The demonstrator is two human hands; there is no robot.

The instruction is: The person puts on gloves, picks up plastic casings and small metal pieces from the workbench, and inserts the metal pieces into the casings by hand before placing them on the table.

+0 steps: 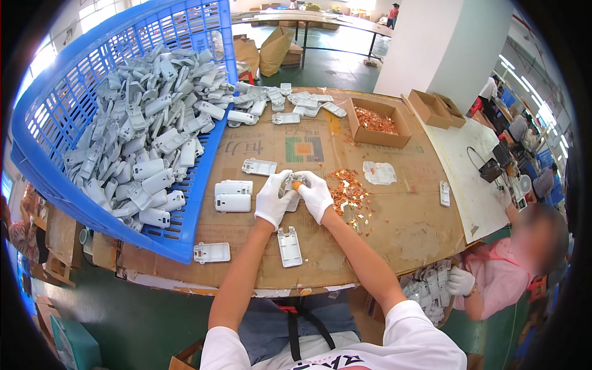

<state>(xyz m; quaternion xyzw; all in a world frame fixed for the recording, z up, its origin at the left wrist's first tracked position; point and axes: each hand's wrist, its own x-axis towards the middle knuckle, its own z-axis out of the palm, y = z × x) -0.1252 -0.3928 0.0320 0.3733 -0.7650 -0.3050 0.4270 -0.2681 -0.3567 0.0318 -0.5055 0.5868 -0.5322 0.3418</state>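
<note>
Both my hands wear white gloves and meet over the middle of the cardboard-covered table (382,234). My left hand (273,198) is closed on a white plastic casing (293,205), which the fingers partly cover. From the other side my right hand (316,196) grips the same casing; an orange tip shows at its thumb, and I cannot tell whether it is a finger cover or a small part. Two white casings (233,203) lie left of my hands, an open one (259,167) beyond them, and another (289,246) nearer me. Small copper-coloured metal pieces (349,196) are heaped to the right.
A big blue basket (192,237) full of casings tilts at the left, spilling some onto the table. A cardboard box (377,139) of copper-coloured pieces stands at the far right. Beside the right edge, a co-worker's gloved hand (460,281) is over more casings (428,285).
</note>
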